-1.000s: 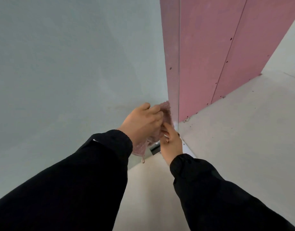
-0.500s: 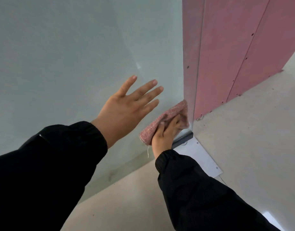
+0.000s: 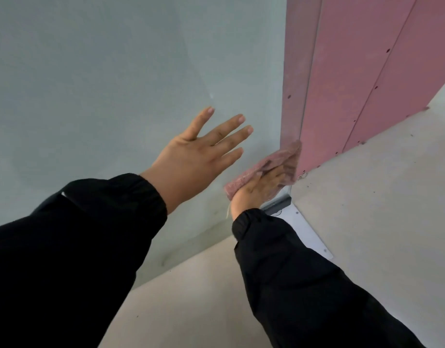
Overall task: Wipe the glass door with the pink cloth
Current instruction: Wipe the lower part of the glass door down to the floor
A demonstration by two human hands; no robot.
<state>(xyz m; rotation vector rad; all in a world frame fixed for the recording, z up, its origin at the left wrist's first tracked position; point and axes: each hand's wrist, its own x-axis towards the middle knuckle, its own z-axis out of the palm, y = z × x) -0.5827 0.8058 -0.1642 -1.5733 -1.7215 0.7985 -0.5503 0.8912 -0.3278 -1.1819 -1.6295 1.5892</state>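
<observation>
From my remote seat, I judge the wiping as barely begun. The pink cloth (image 3: 274, 159) is flat against the glass door (image 3: 103, 96) at its lower corner, pinned under the right hand (image 3: 254, 194). That hand's fingers (image 3: 271, 177) lie fairly straight across the cloth and press it to the pane rather than curling round it. One end of the cloth sticks out past the fingertips up to the door's vertical edge; the other end trails back beside the wrist.

The left hand (image 3: 199, 159) holds nothing. Its fingers (image 3: 229, 131) are spread wide and straight, just left of the cloth and higher on the pane. I cannot tell whether they touch the glass or hover just off it.

Beyond both sets of fingertips the pane runs up and far to the left, out of view. I can see no wet streaks or clean patches to mark what has been covered, so I take nearly the whole door as still to do. Just below the right fingers a dark clamp fitting (image 3: 279, 204) grips the door's foot, above a pale metal plate (image 3: 307, 229) on the floor (image 3: 379, 222).
</observation>
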